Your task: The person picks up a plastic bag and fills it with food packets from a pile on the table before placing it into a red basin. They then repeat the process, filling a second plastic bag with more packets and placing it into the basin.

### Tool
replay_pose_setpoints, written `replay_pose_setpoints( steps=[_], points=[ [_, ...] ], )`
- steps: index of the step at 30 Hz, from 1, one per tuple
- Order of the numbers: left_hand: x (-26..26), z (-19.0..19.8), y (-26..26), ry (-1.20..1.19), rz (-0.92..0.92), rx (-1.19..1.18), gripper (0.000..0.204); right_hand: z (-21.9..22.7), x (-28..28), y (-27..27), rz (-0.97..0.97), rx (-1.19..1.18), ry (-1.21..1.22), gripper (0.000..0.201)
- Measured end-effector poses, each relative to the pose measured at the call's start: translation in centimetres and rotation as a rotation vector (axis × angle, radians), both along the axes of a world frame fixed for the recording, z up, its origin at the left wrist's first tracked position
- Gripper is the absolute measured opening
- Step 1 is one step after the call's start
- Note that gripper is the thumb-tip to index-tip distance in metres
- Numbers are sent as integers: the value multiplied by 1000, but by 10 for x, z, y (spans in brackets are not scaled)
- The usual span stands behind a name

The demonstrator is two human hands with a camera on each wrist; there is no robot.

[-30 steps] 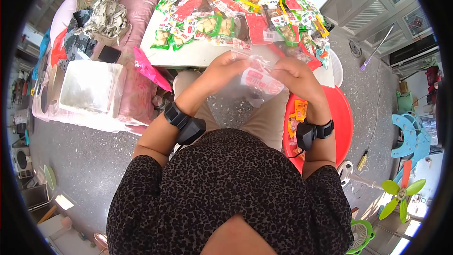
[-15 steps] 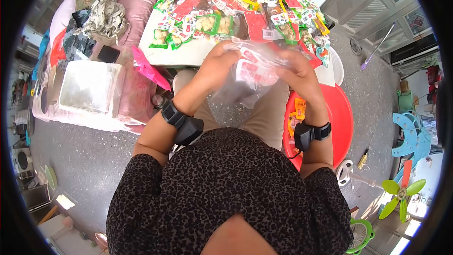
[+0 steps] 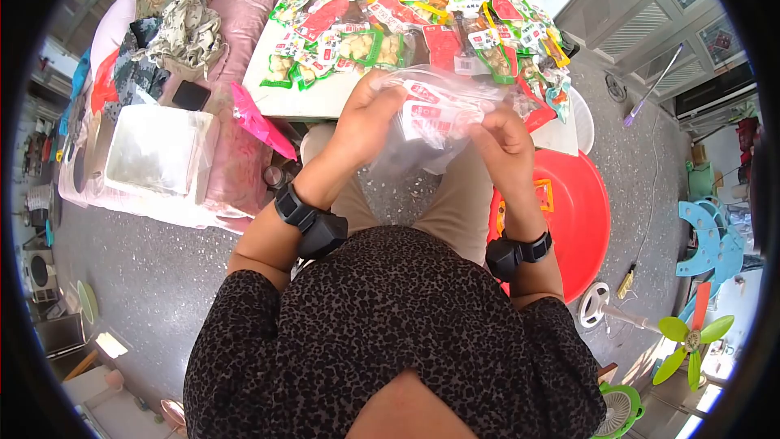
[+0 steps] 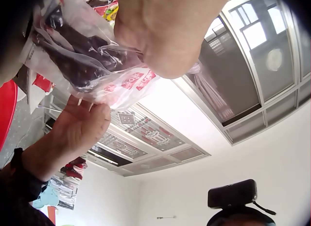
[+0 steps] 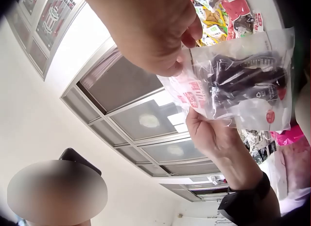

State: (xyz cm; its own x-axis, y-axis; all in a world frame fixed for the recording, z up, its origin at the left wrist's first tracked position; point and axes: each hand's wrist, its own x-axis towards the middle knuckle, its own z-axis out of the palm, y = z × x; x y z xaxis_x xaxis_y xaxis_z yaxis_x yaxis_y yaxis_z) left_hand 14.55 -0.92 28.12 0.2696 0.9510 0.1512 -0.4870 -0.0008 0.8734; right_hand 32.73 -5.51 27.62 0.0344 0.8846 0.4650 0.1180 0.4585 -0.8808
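Note:
A clear plastic bag with red print (image 3: 431,118) is stretched between the two hands, above the lap. The left hand (image 3: 367,118) grips its left side, thumb on the near face. At its right edge the right hand (image 3: 505,146) pinches the plastic with thumb and fingers. Dark packed pieces (image 5: 248,80) lie inside the bag in the right wrist view, and dark pieces (image 4: 80,53) also show through the plastic in the left wrist view.
Many colourful sealed packets (image 3: 357,45) are heaped on a white table (image 3: 317,102) ahead. A red basin (image 3: 581,219) with orange packets stands at the right. A pink packet (image 3: 258,123) and a white box (image 3: 158,150) lie on the left.
The bag has been spread flatter and turned toward the person. The right hand has shifted its hold on the right edge and its forearm has moved slightly inward.

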Motion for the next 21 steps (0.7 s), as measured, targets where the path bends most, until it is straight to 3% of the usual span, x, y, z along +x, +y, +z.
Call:
replay_pose_setpoints(
  steps=[2, 11, 15, 17, 18, 21],
  points=[
    [0, -1, 0, 9, -17, 17, 10, -5, 1, 1, -75, 23, -127, 15],
    [-2, -3, 0, 85, 25, 13, 9, -11, -1, 1, -58, -32, -51, 18],
    [-8, -12, 0, 95, 4, 95, 11, -7, -6, -2, 18, -39, 192, 10],
    [-16, -4, -4, 300, -38, 225, 12, 15, -12, -10, -8, -22, 337, 15],
    [-19, 2, -7, 401, -71, 290, 13, 15, -6, -14, -33, -8, 188, 27],
    [-18, 13, -19, 631, -172, 545, 13, 20, 1, -19, -52, 62, -460, 24]
  ],
)
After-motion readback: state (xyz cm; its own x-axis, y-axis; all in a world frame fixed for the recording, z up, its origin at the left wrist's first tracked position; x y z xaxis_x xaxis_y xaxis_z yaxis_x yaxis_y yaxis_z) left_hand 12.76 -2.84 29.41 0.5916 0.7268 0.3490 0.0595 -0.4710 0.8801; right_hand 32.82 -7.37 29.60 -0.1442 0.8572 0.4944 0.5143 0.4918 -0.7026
